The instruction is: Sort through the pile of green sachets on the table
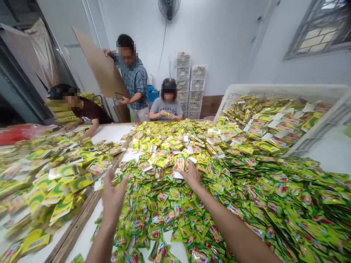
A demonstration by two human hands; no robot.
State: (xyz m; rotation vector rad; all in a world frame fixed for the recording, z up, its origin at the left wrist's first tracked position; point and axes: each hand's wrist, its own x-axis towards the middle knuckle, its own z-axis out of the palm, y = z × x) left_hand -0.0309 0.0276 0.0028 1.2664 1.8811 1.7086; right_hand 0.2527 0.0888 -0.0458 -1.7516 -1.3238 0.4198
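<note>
My left hand (113, 195) reaches forward with its fingers spread, hovering over the near left edge of a big heap of green and yellow sachets (246, 204); it holds nothing. My right hand (191, 174) stretches farther out and rests on the pile. Its fingers touch a yellow card-backed packet (179, 163); whether they grip it is not clear. More yellow packets (164, 146) lie scattered beyond both hands.
A tilted white crate (315, 98) spills packets at the right. Another pile (46, 175) covers the left table past a wooden strip (82, 215). Three people are at the far end, one holding a cardboard sheet (101, 65). Stacked white baskets (190, 87) stand by the wall.
</note>
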